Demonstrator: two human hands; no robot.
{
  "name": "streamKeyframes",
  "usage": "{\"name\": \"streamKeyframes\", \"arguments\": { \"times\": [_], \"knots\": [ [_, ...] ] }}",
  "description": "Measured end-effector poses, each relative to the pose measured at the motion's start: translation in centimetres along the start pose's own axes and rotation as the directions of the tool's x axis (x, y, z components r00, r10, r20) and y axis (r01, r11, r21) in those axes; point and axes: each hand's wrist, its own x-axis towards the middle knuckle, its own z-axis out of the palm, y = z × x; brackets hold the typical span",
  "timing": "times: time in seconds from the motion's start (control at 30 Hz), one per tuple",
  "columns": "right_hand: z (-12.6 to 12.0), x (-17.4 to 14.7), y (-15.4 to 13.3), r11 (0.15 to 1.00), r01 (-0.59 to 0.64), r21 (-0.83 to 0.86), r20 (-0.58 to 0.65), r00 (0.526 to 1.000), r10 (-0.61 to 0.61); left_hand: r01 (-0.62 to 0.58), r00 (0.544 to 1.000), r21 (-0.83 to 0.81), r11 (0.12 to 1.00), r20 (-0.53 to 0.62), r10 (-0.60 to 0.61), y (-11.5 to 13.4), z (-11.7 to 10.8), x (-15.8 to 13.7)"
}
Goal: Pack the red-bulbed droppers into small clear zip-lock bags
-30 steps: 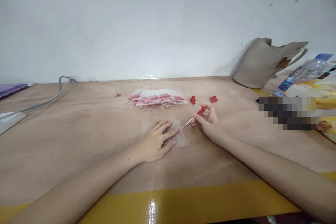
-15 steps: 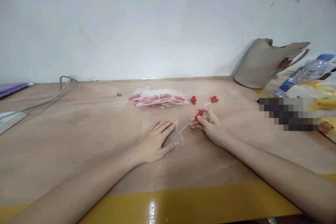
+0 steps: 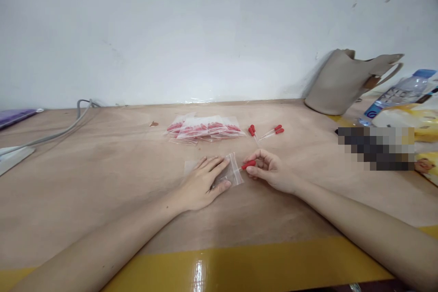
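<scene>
Under my left hand (image 3: 203, 185) lies a clear zip bag (image 3: 234, 169), pressed flat to the table with the fingers spread. The bag's zip end points right, toward my right hand (image 3: 268, 171). Between the thumb and fingers of that hand is a red-bulbed dropper (image 3: 248, 164), its thin clear stem reaching into the bag's mouth. How deep the tip goes is hard to see. Just beyond lie several more droppers with red bulbs (image 3: 278, 129). Behind the left hand sits an overlapping pile of filled zip bags (image 3: 207, 127) with red bulbs inside.
A grey cable (image 3: 65, 132) runs along the left of the table (image 3: 102, 169). At the right stand a beige bag (image 3: 342, 84), a water bottle (image 3: 398, 96) and yellow packages (image 3: 404, 121), with a blurred-out patch before them. A white wall closes the back.
My right hand has moved left and toward me, bringing the dropper's stem into the bag's mouth. The bag's zip end now lies flatter. My left hand has stayed in place.
</scene>
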Motion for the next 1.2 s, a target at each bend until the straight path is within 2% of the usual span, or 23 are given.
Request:
{"name": "streamKeyframes", "arguments": {
  "times": [0.13,0.27,0.43,0.57,0.67,0.73,0.8,0.87,0.9,0.97,1.1,1.17,1.2],
  "knots": [
    [0.2,0.0,-0.5,0.998,0.036,0.049,0.202,0.978,-0.046,-0.019,1.000,-0.032,0.999,-0.019,0.019,-0.2,0.1,0.2],
    [1.0,0.1,-0.8,0.997,-0.023,0.072,0.317,0.948,-0.001,-0.027,0.998,-0.058,0.998,-0.054,0.024,0.0,0.2,0.4],
    [0.2,0.8,-0.7,1.000,-0.024,0.017,0.260,0.965,0.019,-0.016,0.992,-0.097,0.995,-0.127,0.004,-0.1,-0.5,0.5],
    [-1.8,1.7,0.0,0.997,-0.075,-0.032,0.179,0.981,0.080,-0.059,0.996,-0.145,0.988,-0.068,0.049,-1.2,-1.2,0.0],
    [-2.6,2.1,0.3,0.986,-0.096,-0.134,0.127,0.986,0.113,-0.090,0.996,-0.162,0.983,-0.029,0.086,-2.0,-1.2,-0.3],
    [-2.6,2.2,0.2,0.970,-0.030,-0.243,0.146,0.987,0.067,-0.103,0.995,-0.170,0.980,-0.021,0.101,-2.2,-1.1,-0.3],
    [-2.3,2.1,-0.2,0.938,0.100,-0.331,0.207,0.978,-0.031,-0.109,0.994,-0.173,0.979,-0.018,0.107,-2.3,-0.9,-0.2],
    [-2.1,2.1,-0.6,0.912,0.206,-0.355,0.265,0.958,-0.113,-0.111,0.994,-0.170,0.979,-0.022,0.109,-2.2,-0.8,-0.1],
    [-2.1,2.0,-0.8,0.911,0.217,-0.351,0.281,0.952,-0.119,-0.112,0.994,-0.169,0.979,-0.025,0.110,-2.2,-0.7,-0.1],
    [-2.3,2.0,-1.1,0.935,0.136,-0.327,0.286,0.958,-0.040,-0.115,0.993,-0.168,0.979,-0.031,0.112,-2.2,-0.6,-0.1],
    [-3.0,1.7,-1.3,0.973,-0.165,-0.163,0.234,0.951,0.200,-0.114,0.993,-0.152,0.982,-0.034,0.110,-2.2,-0.5,-0.1],
    [-3.5,1.8,-1.4,0.964,-0.222,-0.145,0.212,0.945,0.250,-0.099,0.995,-0.127,0.987,-0.014,0.098,-2.2,-0.5,-0.2],
    [-3.9,2.0,-1.5,0.960,-0.211,-0.182,0.170,0.955,0.242,-0.086,0.996,-0.112,0.990,0.003,0.087,-2.2,-0.5,-0.2]
  ]
}}
